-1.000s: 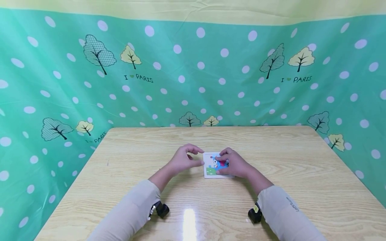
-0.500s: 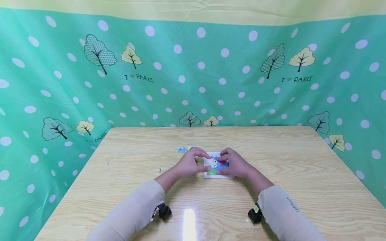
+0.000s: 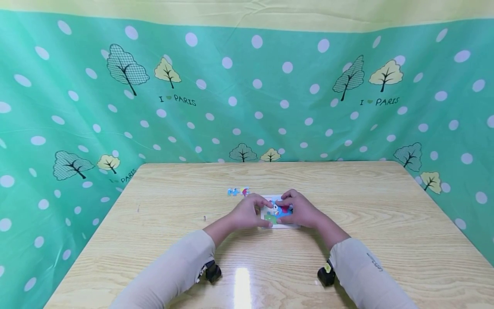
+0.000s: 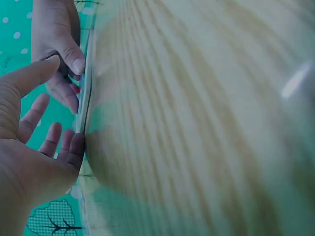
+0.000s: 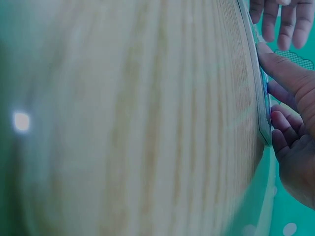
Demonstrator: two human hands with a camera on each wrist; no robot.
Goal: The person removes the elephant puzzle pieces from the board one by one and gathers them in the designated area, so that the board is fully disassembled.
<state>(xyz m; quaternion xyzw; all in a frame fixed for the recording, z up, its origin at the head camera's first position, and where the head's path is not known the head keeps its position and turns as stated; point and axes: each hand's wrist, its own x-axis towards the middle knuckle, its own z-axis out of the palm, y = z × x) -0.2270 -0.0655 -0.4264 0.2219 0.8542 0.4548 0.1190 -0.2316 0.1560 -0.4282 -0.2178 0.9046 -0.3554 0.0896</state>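
A jigsaw puzzle (image 3: 270, 219) in a flat white-edged tray (image 3: 283, 226) lies mid-table, with a blue figure and green ground on its picture. My left hand (image 3: 248, 212) spans the puzzle's left edge, thumb and index finger apart with nothing between them in the left wrist view. On the right half rests my right hand (image 3: 302, 210), thumb low and fingers high on the picture, covering part of it. From the right wrist, my right thumb (image 5: 280, 66) lies along the tray's edge, with its other fingers bent behind.
Loose puzzle pieces, one blue (image 3: 233, 192) and one red and yellow (image 3: 245, 191), lie behind the left hand. A tiny object (image 3: 204, 218) lies left of that arm. The wooden table (image 3: 162, 193) meets a green dotted curtain (image 3: 270, 107) at the back.
My left hand has moved right and slightly toward me, from beside the puzzle to over its left part, uncovering the loose pieces behind it. The right hand has stayed in place.
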